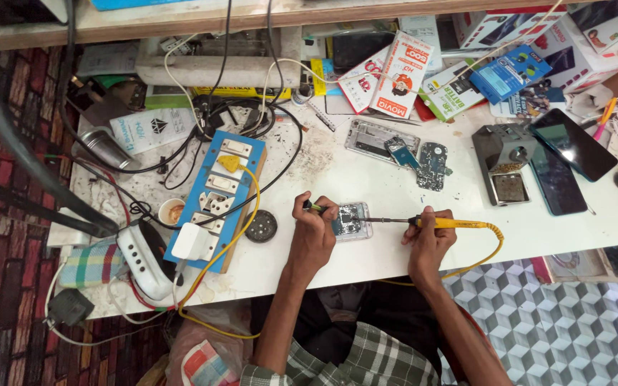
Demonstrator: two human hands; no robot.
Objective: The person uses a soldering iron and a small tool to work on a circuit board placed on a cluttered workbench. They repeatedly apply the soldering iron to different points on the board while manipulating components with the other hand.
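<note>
While your right hand (429,239) grips the yellow soldering iron (443,224), your left hand (314,230) closes on tweezers (314,207) over the opened phone (352,221) on the white table (395,186).

White table (366,187) cluttered. Blue wooden switchboard with white sockets (216,200) at left, black cables tangled above it. Small round black tin (260,226) just beside board's right edge. Opened silver phone frame (375,139) and loose circuit board (433,166) at centre. Grey soldering-iron stand (503,163) at right, two dark glossy phone screens (566,154) beside it. Printed cardboard packets (402,71) along back.
</note>
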